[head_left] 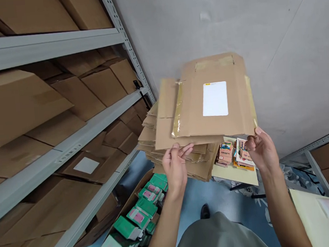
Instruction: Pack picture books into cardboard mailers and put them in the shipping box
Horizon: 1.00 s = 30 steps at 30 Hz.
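Observation:
A flattened cardboard box (193,105) with a white label (214,100) and shiny tape along its sides lies tilted in front of me. My right hand (263,151) pinches its lower right corner, where a bit of tape sticks out. At the near edge of the flat cardboard just below it, my left hand (174,170) is closed, thumb and fingers at the rim. Beneath is an uneven stack of flattened cardboard (151,136). What supports this stack is hidden.
Metal shelving (107,122) packed with cardboard boxes (75,96) runs along the left. Below stands an open carton with several green boxes (138,214). Coloured booklets (243,153) lie on a pale table (235,174). Another pale tabletop (307,214) is at lower right.

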Tool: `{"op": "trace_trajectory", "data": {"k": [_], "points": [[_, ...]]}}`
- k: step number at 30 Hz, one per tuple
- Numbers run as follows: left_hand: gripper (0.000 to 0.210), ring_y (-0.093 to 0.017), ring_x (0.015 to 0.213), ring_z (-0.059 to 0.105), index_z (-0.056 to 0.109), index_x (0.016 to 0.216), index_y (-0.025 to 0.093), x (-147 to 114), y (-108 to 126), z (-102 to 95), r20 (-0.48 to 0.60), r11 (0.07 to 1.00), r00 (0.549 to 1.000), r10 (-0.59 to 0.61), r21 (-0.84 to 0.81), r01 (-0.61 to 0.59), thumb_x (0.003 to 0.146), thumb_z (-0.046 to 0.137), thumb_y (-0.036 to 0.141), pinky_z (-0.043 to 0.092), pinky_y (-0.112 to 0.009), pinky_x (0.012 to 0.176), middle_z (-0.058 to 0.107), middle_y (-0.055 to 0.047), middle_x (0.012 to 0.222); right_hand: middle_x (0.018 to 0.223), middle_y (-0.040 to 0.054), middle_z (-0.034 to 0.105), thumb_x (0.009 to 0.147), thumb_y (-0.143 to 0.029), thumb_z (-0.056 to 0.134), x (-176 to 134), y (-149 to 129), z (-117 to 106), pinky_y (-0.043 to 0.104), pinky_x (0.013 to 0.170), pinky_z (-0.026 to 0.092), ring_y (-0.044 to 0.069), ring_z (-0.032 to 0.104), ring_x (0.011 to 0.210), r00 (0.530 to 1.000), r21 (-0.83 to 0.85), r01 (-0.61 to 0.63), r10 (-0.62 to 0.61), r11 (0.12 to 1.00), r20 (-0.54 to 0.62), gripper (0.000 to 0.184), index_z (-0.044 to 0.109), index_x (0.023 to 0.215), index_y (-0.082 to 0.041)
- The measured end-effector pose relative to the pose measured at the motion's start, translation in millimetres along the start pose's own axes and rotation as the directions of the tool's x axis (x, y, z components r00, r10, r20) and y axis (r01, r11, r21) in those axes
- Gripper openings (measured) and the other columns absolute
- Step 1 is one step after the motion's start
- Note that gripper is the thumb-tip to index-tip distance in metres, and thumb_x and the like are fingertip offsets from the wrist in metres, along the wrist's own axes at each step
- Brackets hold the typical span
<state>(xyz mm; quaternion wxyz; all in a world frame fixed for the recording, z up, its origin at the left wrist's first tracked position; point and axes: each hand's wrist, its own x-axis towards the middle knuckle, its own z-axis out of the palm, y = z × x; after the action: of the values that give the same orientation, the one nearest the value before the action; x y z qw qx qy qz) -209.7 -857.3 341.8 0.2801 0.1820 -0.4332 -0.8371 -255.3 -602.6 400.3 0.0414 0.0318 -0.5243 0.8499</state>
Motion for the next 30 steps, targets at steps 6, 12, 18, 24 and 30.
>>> {"op": "trace_trajectory", "data": {"k": [6,12,18,24,30], "points": [[0.029,-0.021,0.070,0.081,0.054,0.079,0.022,37.9,29.7,-32.9,-0.150,0.979,0.969,0.197,0.085,-0.186,0.080,0.076,0.041,0.056,-0.024,0.060,0.065,0.004,0.063,0.051,-0.0112,0.052,0.069,-0.041,0.100,13.3,-0.3,-24.0,0.017,0.041,0.043,0.005,0.042,0.039,0.998,0.083,-0.010,0.015,0.996,-0.061,0.046,0.057,0.070,-0.024],[0.020,-0.016,0.062,0.070,0.055,0.078,0.022,63.6,61.1,-69.2,-0.325,0.936,0.878,0.352,0.142,-0.323,0.075,0.068,0.038,0.049,-0.022,0.053,0.068,0.002,0.067,0.047,-0.0121,0.048,0.070,-0.039,0.099,17.9,-1.7,-46.9,0.017,0.042,0.045,0.004,0.038,0.038,0.997,0.105,-0.029,0.037,0.994,-0.074,0.052,0.049,0.066,-0.025],[0.017,-0.015,0.067,0.069,0.057,0.079,0.023,50.6,93.5,-60.1,-0.429,0.893,0.792,0.434,0.090,-0.440,0.068,0.066,0.031,0.043,-0.021,0.052,0.064,0.003,0.070,0.054,-0.0105,0.054,0.069,-0.047,0.100,26.8,30.5,-26.0,0.016,0.042,0.041,0.005,0.048,0.042,0.993,0.051,-0.117,0.118,0.992,-0.023,0.044,0.063,0.076,-0.024],[0.016,-0.015,0.059,0.068,0.061,0.079,0.022,23.4,89.7,-21.3,-0.296,0.934,0.888,0.351,0.048,-0.353,0.071,0.071,0.032,0.049,-0.022,0.051,0.069,0.003,0.065,0.069,-0.0063,0.064,0.064,-0.062,0.100,43.5,73.7,31.8,0.020,0.046,0.045,0.010,0.064,0.052,0.962,-0.038,-0.239,0.242,0.970,0.125,0.054,0.068,0.084,-0.023],[0.033,-0.019,0.060,0.075,0.058,0.075,0.023,-18.8,36.1,14.7,0.041,0.980,0.988,0.148,0.127,-0.152,0.085,0.080,0.045,0.058,-0.026,0.056,0.071,0.001,0.062,0.073,0.0019,0.075,0.073,-0.066,0.090,35.3,85.9,7.1,0.032,0.060,0.060,0.025,0.077,0.077,0.970,-0.284,-0.117,0.171,0.952,0.173,0.048,0.075,0.093,-0.025]]}}
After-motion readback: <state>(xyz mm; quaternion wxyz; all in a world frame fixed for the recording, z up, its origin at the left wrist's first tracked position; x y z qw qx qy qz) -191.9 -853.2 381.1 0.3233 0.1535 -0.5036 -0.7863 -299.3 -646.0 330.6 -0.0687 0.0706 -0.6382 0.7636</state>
